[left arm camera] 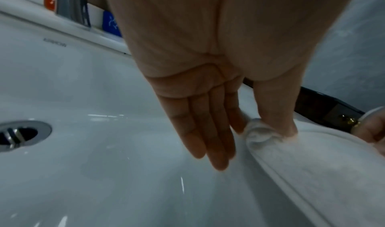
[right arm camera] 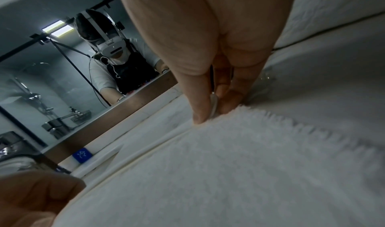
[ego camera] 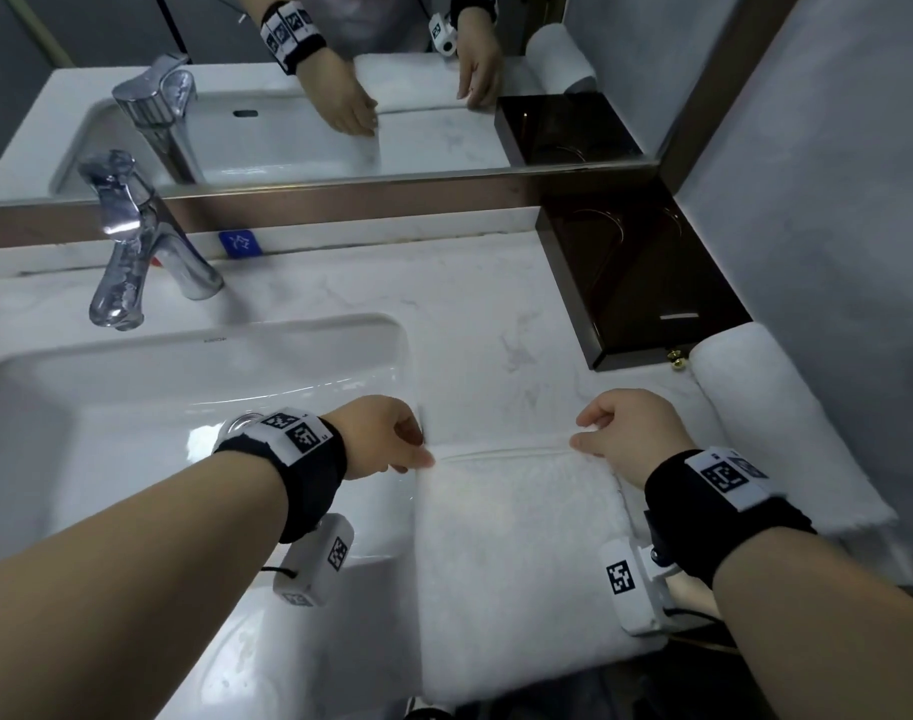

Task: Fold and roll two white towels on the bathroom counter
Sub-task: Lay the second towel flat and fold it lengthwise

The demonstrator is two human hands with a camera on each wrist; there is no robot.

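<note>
Here, from the head view, a folded white towel lies at the desk's near edge, right of the sink; the left hand and right hand each pinch a far corner. A rolled towel lies at the right edge. At the left wrist, thumb and forefinger nip the bunched corner, the other fingers straight. At the right wrist, fingertips narrowly clamp the hem.

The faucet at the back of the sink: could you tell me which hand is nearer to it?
Left. The left hand pinches the towel corner at the sink's edge, below the faucet; the right hand pinches the other corner, farther right.
</note>
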